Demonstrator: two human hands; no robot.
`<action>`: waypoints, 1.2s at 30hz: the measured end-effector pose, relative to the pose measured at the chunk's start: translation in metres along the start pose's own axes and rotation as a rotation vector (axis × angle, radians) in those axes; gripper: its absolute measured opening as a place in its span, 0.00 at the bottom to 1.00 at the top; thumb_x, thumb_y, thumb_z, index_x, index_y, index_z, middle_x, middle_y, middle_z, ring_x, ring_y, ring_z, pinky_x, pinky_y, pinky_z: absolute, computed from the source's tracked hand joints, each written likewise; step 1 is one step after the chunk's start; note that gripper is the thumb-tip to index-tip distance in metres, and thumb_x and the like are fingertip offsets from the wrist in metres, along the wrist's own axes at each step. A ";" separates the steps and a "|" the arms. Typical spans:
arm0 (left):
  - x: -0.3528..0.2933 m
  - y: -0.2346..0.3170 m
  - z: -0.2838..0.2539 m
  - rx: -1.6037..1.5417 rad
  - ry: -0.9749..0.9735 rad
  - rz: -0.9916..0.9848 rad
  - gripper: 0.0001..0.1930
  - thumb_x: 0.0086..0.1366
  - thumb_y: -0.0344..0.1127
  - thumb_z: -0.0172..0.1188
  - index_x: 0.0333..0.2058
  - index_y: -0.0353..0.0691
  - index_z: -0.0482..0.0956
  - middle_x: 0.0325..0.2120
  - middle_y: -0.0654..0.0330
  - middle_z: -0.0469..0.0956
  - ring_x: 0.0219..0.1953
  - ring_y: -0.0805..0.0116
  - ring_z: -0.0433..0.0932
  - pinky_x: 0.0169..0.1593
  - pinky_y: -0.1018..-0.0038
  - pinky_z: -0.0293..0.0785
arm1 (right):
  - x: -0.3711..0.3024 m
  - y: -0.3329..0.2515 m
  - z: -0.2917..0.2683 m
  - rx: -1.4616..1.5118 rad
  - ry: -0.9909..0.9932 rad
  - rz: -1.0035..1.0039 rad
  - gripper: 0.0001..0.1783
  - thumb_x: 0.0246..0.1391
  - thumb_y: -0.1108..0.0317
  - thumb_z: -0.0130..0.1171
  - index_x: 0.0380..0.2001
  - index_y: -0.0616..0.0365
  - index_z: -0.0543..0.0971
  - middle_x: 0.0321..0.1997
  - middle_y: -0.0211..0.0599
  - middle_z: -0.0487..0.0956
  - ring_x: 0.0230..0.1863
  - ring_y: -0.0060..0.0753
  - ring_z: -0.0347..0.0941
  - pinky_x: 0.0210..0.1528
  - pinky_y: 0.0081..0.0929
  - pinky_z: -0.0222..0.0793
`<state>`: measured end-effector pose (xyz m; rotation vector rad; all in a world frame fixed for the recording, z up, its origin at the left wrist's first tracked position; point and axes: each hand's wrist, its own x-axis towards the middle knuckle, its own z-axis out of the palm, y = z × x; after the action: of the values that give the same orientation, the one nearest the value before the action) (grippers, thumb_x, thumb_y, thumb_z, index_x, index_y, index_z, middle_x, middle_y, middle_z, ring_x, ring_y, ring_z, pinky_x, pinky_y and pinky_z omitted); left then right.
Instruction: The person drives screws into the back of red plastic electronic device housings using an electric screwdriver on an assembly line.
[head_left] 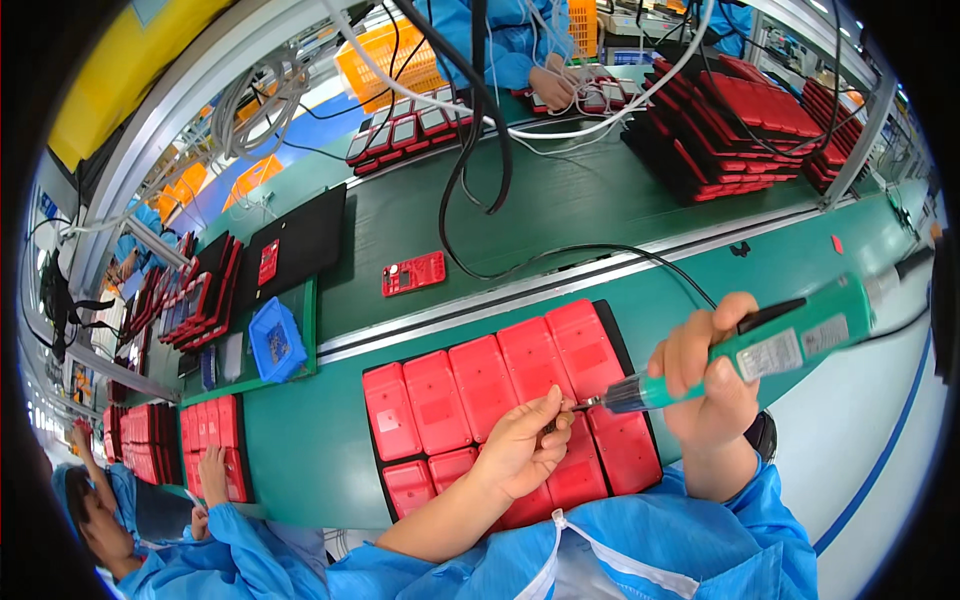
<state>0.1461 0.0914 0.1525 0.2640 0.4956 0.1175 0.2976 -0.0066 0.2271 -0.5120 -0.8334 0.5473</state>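
The right hand (708, 412) is wrapped around a green plastic power screwdriver (842, 300), near right. The left hand (522, 448) pinches its fingertips together by the slim tip (592, 402), over smooth, round-cornered red cases (442, 400) rowed on the green worktop (300, 440).

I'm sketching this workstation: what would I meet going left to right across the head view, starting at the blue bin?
Blue bin, red circuit board on green belt, left hand, right hand, small red piece.
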 end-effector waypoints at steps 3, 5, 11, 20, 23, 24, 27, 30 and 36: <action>-0.004 -0.001 0.002 -0.014 0.013 -0.006 0.11 0.62 0.41 0.48 0.29 0.39 0.71 0.19 0.66 0.66 0.17 0.81 0.59 0.16 0.88 0.54 | -0.009 0.000 0.008 -0.042 0.004 0.006 0.19 0.46 0.64 0.58 0.36 0.53 0.60 0.14 0.28 0.62 0.14 0.23 0.60 0.19 0.25 0.61; -0.003 -0.003 0.000 -0.019 0.006 0.008 0.11 0.62 0.41 0.48 0.28 0.39 0.71 0.18 0.66 0.66 0.16 0.81 0.58 0.16 0.88 0.54 | -0.012 -0.005 0.011 -0.009 -0.015 -0.018 0.18 0.47 0.63 0.58 0.34 0.52 0.60 0.14 0.27 0.63 0.14 0.23 0.60 0.18 0.26 0.61; -0.003 -0.002 0.001 0.003 0.007 0.006 0.12 0.61 0.41 0.49 0.28 0.38 0.71 0.18 0.66 0.65 0.16 0.81 0.58 0.15 0.88 0.52 | -0.010 -0.002 0.018 -0.049 -0.070 -0.067 0.17 0.47 0.66 0.58 0.32 0.52 0.59 0.14 0.27 0.64 0.13 0.22 0.60 0.19 0.25 0.61; -0.002 -0.002 0.001 0.036 0.026 0.021 0.12 0.61 0.41 0.50 0.27 0.38 0.71 0.17 0.65 0.66 0.15 0.81 0.57 0.16 0.87 0.53 | -0.009 0.001 0.015 -0.075 -0.125 -0.066 0.16 0.47 0.69 0.57 0.33 0.53 0.59 0.14 0.27 0.65 0.13 0.22 0.61 0.19 0.25 0.63; -0.003 -0.003 0.000 0.073 0.039 0.021 0.12 0.61 0.41 0.50 0.27 0.38 0.71 0.16 0.65 0.66 0.15 0.81 0.57 0.16 0.87 0.53 | -0.006 0.000 0.011 -0.073 -0.236 -0.066 0.16 0.46 0.70 0.57 0.34 0.54 0.60 0.14 0.27 0.66 0.13 0.21 0.62 0.19 0.25 0.64; -0.003 -0.004 0.000 0.095 0.052 0.023 0.12 0.61 0.42 0.50 0.27 0.38 0.72 0.16 0.65 0.66 0.15 0.81 0.57 0.16 0.87 0.53 | -0.006 -0.001 0.011 -0.063 -0.266 -0.058 0.16 0.46 0.71 0.56 0.34 0.54 0.60 0.14 0.27 0.66 0.13 0.22 0.62 0.20 0.26 0.64; -0.003 -0.005 -0.001 0.116 0.029 0.020 0.11 0.61 0.41 0.50 0.27 0.38 0.72 0.17 0.65 0.67 0.15 0.81 0.57 0.17 0.87 0.52 | -0.007 -0.003 0.011 -0.056 -0.289 -0.053 0.16 0.46 0.72 0.56 0.34 0.55 0.60 0.14 0.28 0.66 0.13 0.22 0.62 0.20 0.26 0.64; -0.003 -0.006 -0.002 0.076 0.018 0.060 0.10 0.61 0.39 0.50 0.29 0.37 0.72 0.18 0.64 0.68 0.15 0.82 0.56 0.17 0.87 0.52 | -0.010 -0.001 0.011 -0.063 -0.226 -0.067 0.15 0.46 0.72 0.55 0.34 0.55 0.60 0.14 0.28 0.66 0.13 0.22 0.62 0.20 0.26 0.64; -0.002 -0.007 -0.003 0.074 -0.039 0.127 0.10 0.61 0.37 0.50 0.32 0.36 0.73 0.20 0.64 0.69 0.15 0.82 0.56 0.17 0.87 0.52 | -0.012 -0.003 0.018 -0.069 -0.109 -0.065 0.15 0.47 0.71 0.55 0.34 0.55 0.60 0.14 0.29 0.65 0.13 0.22 0.61 0.19 0.26 0.63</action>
<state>0.1431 0.0845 0.1490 0.3696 0.4449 0.2171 0.2770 -0.0126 0.2329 -0.5197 -0.9727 0.4909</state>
